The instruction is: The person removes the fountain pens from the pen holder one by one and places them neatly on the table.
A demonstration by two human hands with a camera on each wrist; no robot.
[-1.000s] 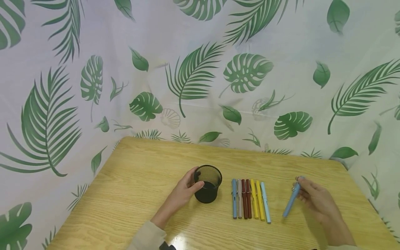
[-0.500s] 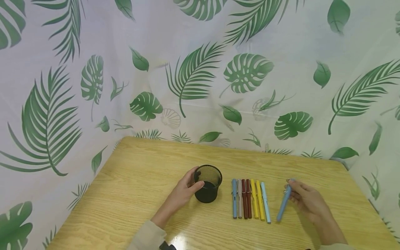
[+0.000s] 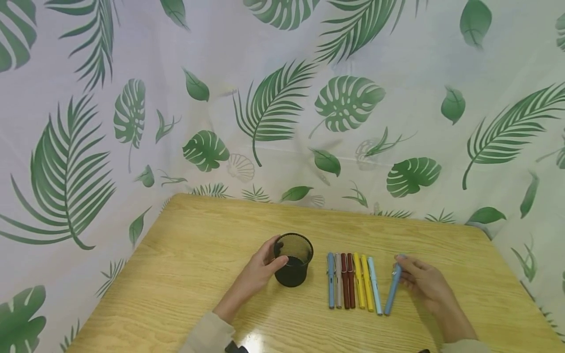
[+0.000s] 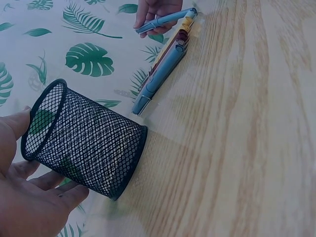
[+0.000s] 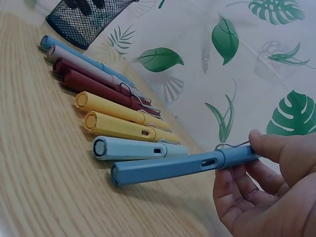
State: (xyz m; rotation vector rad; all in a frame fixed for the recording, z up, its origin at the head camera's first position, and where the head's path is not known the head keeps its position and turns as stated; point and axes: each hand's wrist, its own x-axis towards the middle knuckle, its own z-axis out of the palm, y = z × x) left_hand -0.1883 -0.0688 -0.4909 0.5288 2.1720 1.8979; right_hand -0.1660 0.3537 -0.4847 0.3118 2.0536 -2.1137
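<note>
My right hand (image 3: 427,284) pinches a blue pen (image 5: 168,168) by its capped end, thumb on one side and fingers on the other. The pen slants, its barrel end low by the table beside a light blue pen (image 3: 375,287). That light blue pen ends a row of several pens, with two yellow pens (image 3: 364,284), two dark red pens (image 3: 347,282), a greyish pen (image 3: 338,282) and another blue pen (image 3: 331,282). At the row's left, my left hand (image 3: 260,267) holds a black mesh pen cup (image 4: 94,140), thumb at its rim and fingers round the side. The cup stands upright.
The wood-grain table (image 3: 198,255) runs back to a white cloth (image 3: 282,108) printed with green leaves, hung behind and at the left side. A bright reflection shows on the tabletop near my left sleeve (image 3: 209,333).
The right hand has moved left with the blue pen, bringing it close beside the light blue one. My left hand and the cup have stayed in place.
</note>
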